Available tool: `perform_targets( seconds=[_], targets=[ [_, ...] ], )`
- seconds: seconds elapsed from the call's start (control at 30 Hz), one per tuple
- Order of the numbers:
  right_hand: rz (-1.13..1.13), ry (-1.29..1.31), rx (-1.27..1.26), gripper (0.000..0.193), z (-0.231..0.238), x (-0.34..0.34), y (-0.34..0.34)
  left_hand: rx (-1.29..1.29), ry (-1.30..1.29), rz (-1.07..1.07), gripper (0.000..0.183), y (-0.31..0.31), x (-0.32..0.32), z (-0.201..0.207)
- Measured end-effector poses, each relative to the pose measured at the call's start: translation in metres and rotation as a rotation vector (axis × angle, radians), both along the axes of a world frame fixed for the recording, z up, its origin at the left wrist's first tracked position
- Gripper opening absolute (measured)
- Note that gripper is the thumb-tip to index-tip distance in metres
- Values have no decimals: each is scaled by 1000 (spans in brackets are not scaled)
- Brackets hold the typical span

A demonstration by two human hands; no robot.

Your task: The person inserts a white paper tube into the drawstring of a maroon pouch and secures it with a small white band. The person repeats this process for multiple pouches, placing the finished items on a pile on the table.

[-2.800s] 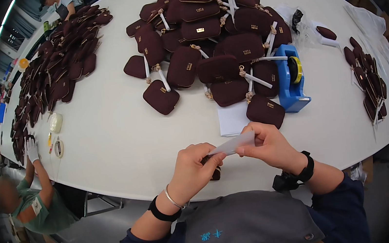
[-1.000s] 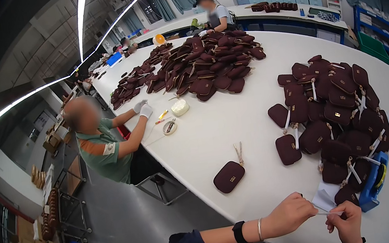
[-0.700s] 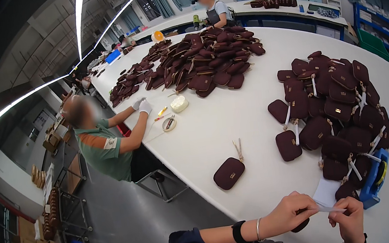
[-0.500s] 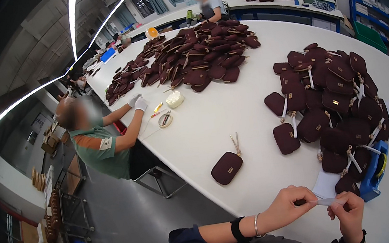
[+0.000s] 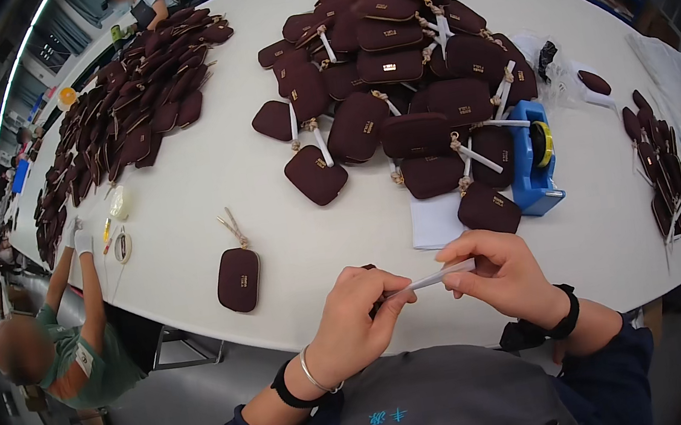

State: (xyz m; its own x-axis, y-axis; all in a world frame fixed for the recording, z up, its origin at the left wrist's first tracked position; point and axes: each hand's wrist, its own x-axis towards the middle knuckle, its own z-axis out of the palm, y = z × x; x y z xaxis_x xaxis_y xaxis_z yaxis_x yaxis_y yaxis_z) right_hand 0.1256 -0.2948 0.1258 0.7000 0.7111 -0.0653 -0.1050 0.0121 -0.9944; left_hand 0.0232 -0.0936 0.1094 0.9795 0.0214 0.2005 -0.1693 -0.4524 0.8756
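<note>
A narrow white paper strip (image 5: 433,277) stretches between my two hands above the table's near edge. My left hand (image 5: 356,318) is closed, pinching the strip's left end between thumb and fingertips. Something dark shows just behind those fingers, too covered to name. Around the strip's right end, the thumb and fingers of my right hand (image 5: 499,276) are closed. To the left lies a single maroon zip pouch (image 5: 238,279) with a knotted beige cord. Beyond my hands a heap of maroon pouches (image 5: 363,123) is piled up, many with white-wrapped straps.
A blue tape dispenser (image 5: 534,165) stands right of the heap, near white paper sheets (image 5: 435,221). Another large pouch pile (image 5: 128,103) fills the far left, where a gloved co-worker (image 5: 74,342) sits. More pouches (image 5: 658,162) and clear plastic (image 5: 666,75) lie at the right.
The view has swung right, so the table and heap appear further left. My hands still hold the strip between them, and my right hand's fingers now reach over its end.
</note>
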Motion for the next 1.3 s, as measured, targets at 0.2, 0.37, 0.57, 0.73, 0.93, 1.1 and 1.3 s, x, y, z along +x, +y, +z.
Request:
perform_targets(
  seconds=[0.2,0.37,0.57,0.73,0.93,1.1,1.3],
  targets=[
    [103,229,-71,11,2,6,-6,-35,-62,-42,7,6,2,-7],
    [98,255,-39,11,-5,8,-8,-311,198,58,5,-6,-1,7],
    [49,141,-65,10,-11,5,-8,-230,127,20,9,-4,-1,-6],
    [91,84,-63,10,-15,3,-7,-102,170,-55,19,0,5,3],
    [78,148,-69,10,-18,3,-11,-25,234,-94,9,-1,10,1],
    [-104,162,-227,15,-21,31,-45,-93,222,-4,6,3,5,0],
    [-704,-648,-589,16,-66,108,-149,-99,231,26,7,6,5,-9]
  ],
)
